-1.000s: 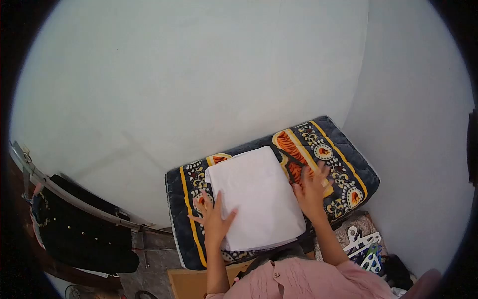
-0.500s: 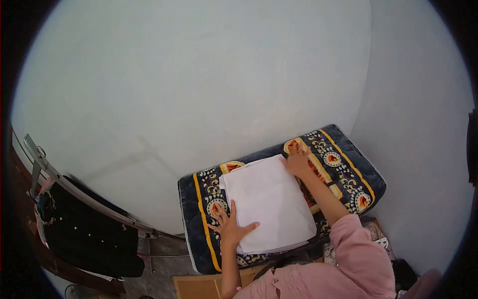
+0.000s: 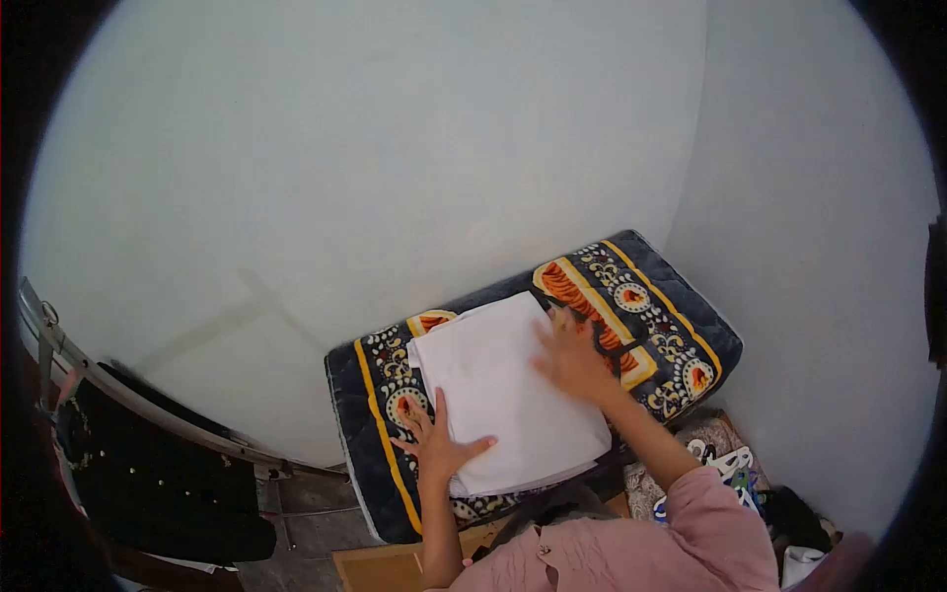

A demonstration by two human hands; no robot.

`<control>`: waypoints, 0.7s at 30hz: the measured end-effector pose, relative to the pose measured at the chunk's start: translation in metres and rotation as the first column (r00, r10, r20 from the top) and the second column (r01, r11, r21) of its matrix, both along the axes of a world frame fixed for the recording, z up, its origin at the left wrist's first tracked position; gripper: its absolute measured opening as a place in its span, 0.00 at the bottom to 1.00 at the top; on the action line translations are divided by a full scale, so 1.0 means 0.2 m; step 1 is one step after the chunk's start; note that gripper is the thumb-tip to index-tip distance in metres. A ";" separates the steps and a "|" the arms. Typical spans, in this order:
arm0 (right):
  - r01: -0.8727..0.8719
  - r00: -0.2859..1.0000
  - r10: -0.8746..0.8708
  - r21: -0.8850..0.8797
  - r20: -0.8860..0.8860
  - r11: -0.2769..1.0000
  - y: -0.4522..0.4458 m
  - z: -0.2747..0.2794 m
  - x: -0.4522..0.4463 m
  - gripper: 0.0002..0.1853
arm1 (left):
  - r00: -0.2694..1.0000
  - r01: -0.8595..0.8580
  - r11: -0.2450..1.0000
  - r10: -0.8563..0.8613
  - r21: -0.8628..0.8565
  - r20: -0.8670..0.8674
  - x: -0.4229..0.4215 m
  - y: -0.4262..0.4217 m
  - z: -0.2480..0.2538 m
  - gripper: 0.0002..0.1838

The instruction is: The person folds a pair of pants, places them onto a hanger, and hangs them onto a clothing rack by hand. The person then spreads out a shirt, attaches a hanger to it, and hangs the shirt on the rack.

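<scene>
Item, one folded white cloth [image 3: 518, 414]: I found it at the lower centre of the frame, lying flat, its layers showing along the near edge and at the upper left corner

Item, one padded block [image 3: 705, 321] covered in dark patterned fabric with yellow bands and orange motifs: it lay beneath the cloth, set aslant, its far side near the pale wall [image 3: 395, 148]

Item, left hand [image 3: 444, 452]: I had it at the cloth's lower left edge, thumb reaching over the white surface, fingers spread apart toward the patterned fabric, closed on nothing

Item, right hand [image 3: 572, 363]: I had it over the cloth's right side, toward the upper corner, slightly blurred, its fingers parted; whether it pressed down or hung just above, I could not tell

Item, one pink top [image 3: 612, 553], worn by the person: bottom of the frame

Item, one black garment [image 3: 163, 483] with small shiny dots: lower left, beside a metal bar [image 3: 187, 412]

Item, several white hangers [image 3: 728, 464]: I noted them at the lower right, partly behind the sleeve
</scene>
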State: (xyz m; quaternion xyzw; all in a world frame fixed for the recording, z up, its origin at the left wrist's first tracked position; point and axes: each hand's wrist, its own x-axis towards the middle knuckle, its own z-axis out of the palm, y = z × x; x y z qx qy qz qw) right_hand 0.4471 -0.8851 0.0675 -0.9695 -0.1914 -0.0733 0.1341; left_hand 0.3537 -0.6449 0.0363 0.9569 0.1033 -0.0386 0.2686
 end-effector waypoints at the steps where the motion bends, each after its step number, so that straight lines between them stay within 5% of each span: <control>1: -0.305 0.944 0.294 0.056 0.152 0.951 0.07 -0.18 -0.08 0.35 | 1.000 0.000 1.000 0.000 -0.020 0.020 -0.01 0.00 -0.01 0.73; 2: -0.550 0.833 0.553 -0.074 0.029 0.832 0.12 -0.12 -0.23 0.33 | 1.000 0.004 1.000 -0.004 0.018 0.009 -0.01 0.00 0.00 0.73; 5: -0.617 0.787 0.605 -0.134 -0.124 0.775 -0.02 -0.24 -0.22 0.29 | 1.000 0.018 1.000 -0.017 0.012 -0.015 0.00 0.03 -0.04 0.73; 8: -0.149 0.988 0.153 -0.183 0.004 0.972 -0.34 -0.20 -0.10 0.26 | 1.000 0.029 0.999 -0.029 -0.022 -0.001 -0.01 0.03 -0.03 0.74; 10: 0.163 0.976 -0.167 -0.044 -0.138 0.986 -0.54 -0.26 -0.01 0.25 | 1.000 0.030 0.999 -0.030 -0.029 0.006 0.00 0.02 -0.03 0.74; 17: 0.312 0.890 -0.282 0.028 -0.358 0.950 -0.69 -0.16 -0.03 0.27 | 0.990 0.062 0.997 -0.068 0.054 0.126 -0.04 -0.01 -0.02 0.64; 21: 0.197 0.976 -0.202 -0.070 -0.076 0.978 -0.70 -0.13 0.00 0.13 | 0.919 0.214 0.918 -0.305 0.333 0.251 -0.08 -0.17 0.08 0.42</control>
